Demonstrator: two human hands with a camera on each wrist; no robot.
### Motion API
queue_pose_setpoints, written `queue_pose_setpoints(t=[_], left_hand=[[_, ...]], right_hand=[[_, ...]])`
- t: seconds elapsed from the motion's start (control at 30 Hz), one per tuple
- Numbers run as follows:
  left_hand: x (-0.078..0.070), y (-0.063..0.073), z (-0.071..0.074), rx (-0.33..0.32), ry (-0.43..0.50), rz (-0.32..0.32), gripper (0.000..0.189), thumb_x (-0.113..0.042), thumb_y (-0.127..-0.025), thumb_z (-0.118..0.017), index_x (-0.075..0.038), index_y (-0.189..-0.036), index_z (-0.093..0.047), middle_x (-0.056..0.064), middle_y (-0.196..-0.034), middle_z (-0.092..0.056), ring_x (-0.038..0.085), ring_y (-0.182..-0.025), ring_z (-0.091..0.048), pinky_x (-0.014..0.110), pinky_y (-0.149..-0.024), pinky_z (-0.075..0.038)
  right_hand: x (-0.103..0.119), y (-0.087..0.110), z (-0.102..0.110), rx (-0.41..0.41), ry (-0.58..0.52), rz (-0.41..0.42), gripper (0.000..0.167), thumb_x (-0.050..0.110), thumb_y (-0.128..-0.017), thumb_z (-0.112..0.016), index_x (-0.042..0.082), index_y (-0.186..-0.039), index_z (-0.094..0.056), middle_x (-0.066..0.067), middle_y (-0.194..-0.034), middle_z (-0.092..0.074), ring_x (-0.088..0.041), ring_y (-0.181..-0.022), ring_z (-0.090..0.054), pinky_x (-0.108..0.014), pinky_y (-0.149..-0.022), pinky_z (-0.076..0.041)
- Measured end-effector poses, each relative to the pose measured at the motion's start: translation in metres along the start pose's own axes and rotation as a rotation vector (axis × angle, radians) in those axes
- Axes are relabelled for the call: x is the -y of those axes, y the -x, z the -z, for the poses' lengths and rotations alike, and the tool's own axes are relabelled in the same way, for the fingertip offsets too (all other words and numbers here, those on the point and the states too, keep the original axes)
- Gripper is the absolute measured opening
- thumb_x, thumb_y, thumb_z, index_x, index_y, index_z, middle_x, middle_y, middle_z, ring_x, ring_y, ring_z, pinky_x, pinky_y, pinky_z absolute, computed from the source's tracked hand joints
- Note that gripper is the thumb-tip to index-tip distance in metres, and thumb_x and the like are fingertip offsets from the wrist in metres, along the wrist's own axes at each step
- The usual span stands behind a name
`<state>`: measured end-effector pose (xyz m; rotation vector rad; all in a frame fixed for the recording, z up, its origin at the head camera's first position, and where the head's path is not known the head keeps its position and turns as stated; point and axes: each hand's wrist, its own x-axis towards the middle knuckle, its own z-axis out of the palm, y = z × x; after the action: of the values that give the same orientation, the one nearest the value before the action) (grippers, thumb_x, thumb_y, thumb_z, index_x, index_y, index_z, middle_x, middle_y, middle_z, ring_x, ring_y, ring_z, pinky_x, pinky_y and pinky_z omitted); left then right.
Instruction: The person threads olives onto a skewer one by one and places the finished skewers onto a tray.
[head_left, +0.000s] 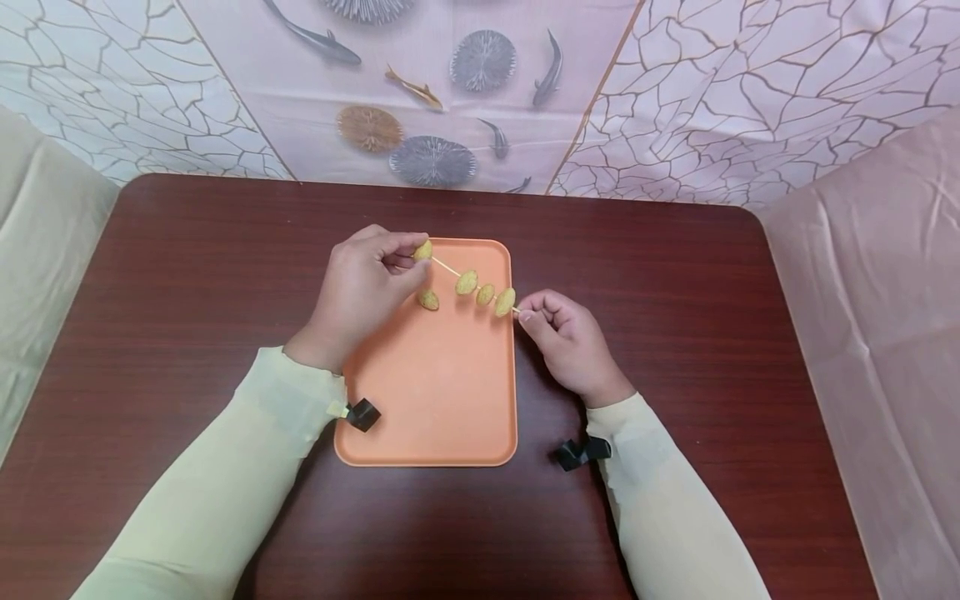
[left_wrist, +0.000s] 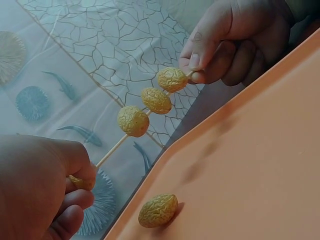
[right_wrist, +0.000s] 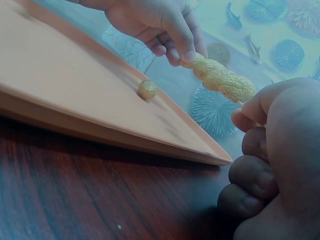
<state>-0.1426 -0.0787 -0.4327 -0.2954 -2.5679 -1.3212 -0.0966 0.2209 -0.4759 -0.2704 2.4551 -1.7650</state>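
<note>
A thin wooden skewer [head_left: 446,266] slants above the orange tray, threaded with three wrinkled yellow baby potatoes [left_wrist: 133,121] near its right end. My right hand [head_left: 566,342] pinches that end between thumb and forefinger, its other fingers curled in. At the far left end, my left hand [head_left: 363,279] holds another wrinkled potato [head_left: 423,250] between thumb and fingers, in line with the skewer. In the left wrist view this potato is mostly hidden by the fingers; I cannot tell how far the stick enters it. One loose potato [left_wrist: 158,210] lies on the tray below.
The orange tray [head_left: 427,400] with a low raised rim lies on a dark red-brown wooden table [head_left: 660,275]. Behind the table hangs a patterned cloth [head_left: 517,108] with fish and round motifs. Black straps with small dark pieces sit at both sleeve cuffs.
</note>
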Motion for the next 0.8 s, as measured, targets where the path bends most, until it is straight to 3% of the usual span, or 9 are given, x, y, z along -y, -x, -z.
queue_pose_setpoints(t=[0.1, 0.33, 0.6, 0.8], left_hand=[[-0.0013, 0.0005, -0.0013, 0.001, 0.003, -0.004, 0.025, -0.01, -0.095, -0.085, -0.011, -0.12, -0.089, 0.005, -0.099, -0.078, 0.015, -0.089, -0.078, 0.016, -0.08, -0.06], [-0.0036, 0.0014, -0.0035, 0.009, 0.014, -0.019, 0.024, -0.01, -0.095, -0.085, -0.01, -0.119, -0.089, 0.005, -0.098, -0.078, 0.016, -0.088, -0.078, 0.027, -0.08, -0.065], [-0.0056, 0.0027, -0.0052, 0.033, 0.022, -0.021, 0.026, -0.009, -0.094, -0.087, -0.009, -0.12, -0.088, 0.007, -0.099, -0.079, 0.016, -0.088, -0.077, 0.02, -0.08, -0.062], [-0.007, 0.0032, -0.0064, 0.049, 0.011, -0.035, 0.027, -0.009, -0.094, -0.088, -0.009, -0.121, -0.088, 0.005, -0.099, -0.079, 0.016, -0.088, -0.077, 0.026, -0.081, -0.064]], right_hand=[[-0.0003, 0.0002, 0.0003, 0.001, 0.0, 0.0, 0.019, 0.018, -0.113, -0.067, 0.001, -0.112, -0.075, -0.02, -0.094, -0.074, -0.012, -0.087, -0.062, -0.021, -0.078, -0.051], [-0.0007, -0.0001, 0.0006, 0.005, -0.009, 0.002, 0.019, 0.017, -0.113, -0.067, 0.0, -0.112, -0.075, -0.02, -0.096, -0.074, -0.012, -0.088, -0.062, -0.021, -0.079, -0.051], [-0.0007, -0.0002, 0.0003, 0.009, -0.023, 0.0, 0.019, 0.017, -0.113, -0.067, -0.001, -0.112, -0.075, -0.021, -0.098, -0.074, -0.012, -0.088, -0.062, -0.021, -0.079, -0.051], [-0.0003, 0.0, 0.0004, 0.01, -0.032, 0.004, 0.021, 0.016, -0.113, -0.067, -0.003, -0.112, -0.074, -0.023, -0.1, -0.076, -0.013, -0.089, -0.064, -0.02, -0.081, -0.052]])
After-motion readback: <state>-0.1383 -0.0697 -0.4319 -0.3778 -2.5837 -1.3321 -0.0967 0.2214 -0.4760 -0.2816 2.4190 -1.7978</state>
